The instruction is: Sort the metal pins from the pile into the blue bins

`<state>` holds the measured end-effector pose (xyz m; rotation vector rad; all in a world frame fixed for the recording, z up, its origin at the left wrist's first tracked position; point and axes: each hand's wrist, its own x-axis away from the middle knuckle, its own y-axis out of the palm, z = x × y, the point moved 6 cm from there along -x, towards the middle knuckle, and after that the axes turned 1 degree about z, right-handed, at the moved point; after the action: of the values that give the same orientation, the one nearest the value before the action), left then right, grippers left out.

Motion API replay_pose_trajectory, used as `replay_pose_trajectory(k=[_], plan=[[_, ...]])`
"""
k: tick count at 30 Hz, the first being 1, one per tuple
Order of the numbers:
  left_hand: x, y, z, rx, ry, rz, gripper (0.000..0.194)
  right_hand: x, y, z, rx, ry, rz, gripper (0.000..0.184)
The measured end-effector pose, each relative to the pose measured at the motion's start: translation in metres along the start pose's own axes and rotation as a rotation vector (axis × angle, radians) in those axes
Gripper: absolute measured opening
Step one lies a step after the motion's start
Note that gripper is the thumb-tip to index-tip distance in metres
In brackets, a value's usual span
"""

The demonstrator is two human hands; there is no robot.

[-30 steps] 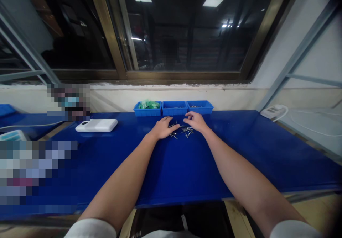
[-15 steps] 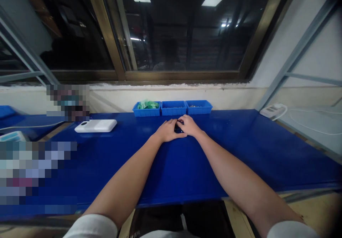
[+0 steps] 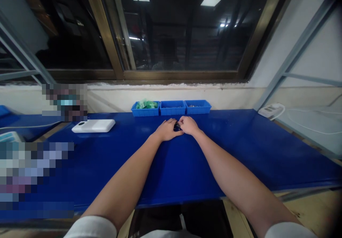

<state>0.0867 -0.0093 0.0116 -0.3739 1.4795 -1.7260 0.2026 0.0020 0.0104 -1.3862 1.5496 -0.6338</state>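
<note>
My left hand [image 3: 166, 130] lies low on the blue table, its fingers curved and its thumb spread apart from them. Facing it, my right hand [image 3: 188, 125] has its fingers curled inward, with the fingertips near those of the left hand. In the small gap between the two hands, a few shiny metal screws [image 3: 177, 127] show on the tabletop. Most of the pile is hidden by the hands. Whether the right fingers pinch any screw, I cannot make out.
Three blue bins stand against the wall: the left bin [image 3: 145, 112] with green packets, the middle bin [image 3: 172, 111] and the right bin [image 3: 198, 110] with small metal parts. A white power bank [image 3: 93, 126] lies left. A white power strip [image 3: 271, 110] sits right. Blurred blocks cover the far left.
My right hand has moved left and in toward my left hand, and its fingers have curled. The screws, spread out in view before, are now mostly covered between both hands.
</note>
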Motion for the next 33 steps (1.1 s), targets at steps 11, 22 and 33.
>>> replay_pose_trajectory(k=[11,22,33], plan=[[0.002,-0.014,0.005,0.089,0.000,0.090,0.069,0.000,-0.020,-0.001,-0.307,-0.069,0.224,0.016],[0.001,-0.034,0.019,0.029,0.036,0.254,0.029,-0.002,-0.015,-0.002,-0.800,-0.013,0.120,0.024],[0.002,-0.039,0.012,-0.102,-0.053,0.352,0.032,0.005,-0.029,-0.009,-0.242,-0.051,0.210,0.031]])
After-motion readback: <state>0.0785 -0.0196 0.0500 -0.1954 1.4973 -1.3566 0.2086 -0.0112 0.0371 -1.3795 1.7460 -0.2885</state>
